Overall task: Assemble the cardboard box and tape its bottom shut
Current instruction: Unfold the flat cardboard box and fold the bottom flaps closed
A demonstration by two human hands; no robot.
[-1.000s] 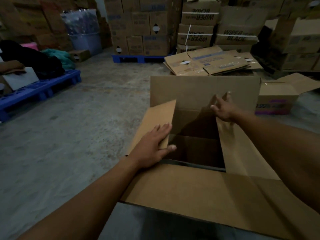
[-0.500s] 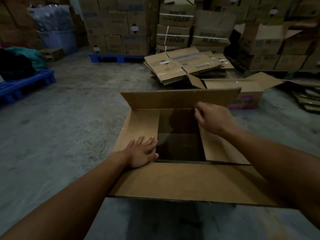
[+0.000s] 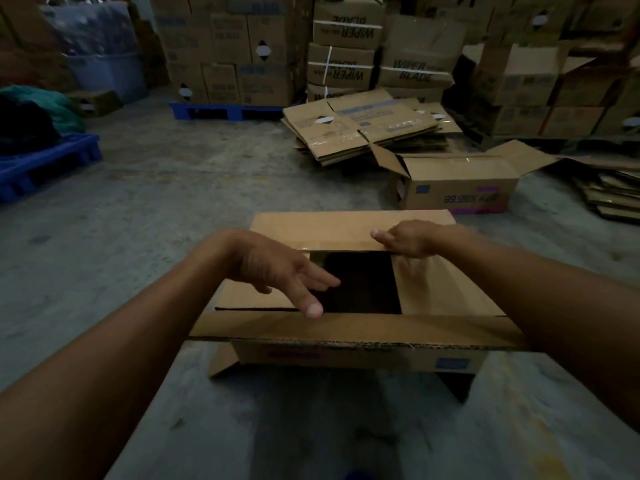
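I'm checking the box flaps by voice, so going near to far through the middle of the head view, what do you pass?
Near flap → dark opening → far flap under the right hand → bare concrete floor → flattened cartons → stacked wiper-blade boxes.

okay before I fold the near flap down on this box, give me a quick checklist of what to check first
1. Far flap folded down: ok, the right hand pinches its edge and it lies nearly flat.
2. Right side flap tucked in: ok, it lies flat under the far flap.
3. Left side flap tucked in: ok, it looks flat, though the left hand covers part of it.
4. Left hand clear of the opening: not ok, its fingers hang over the dark gap.
5. Near flap free to fold: ok, nothing rests on it.
6. Tape within reach: cannot tell, none shows in this view.
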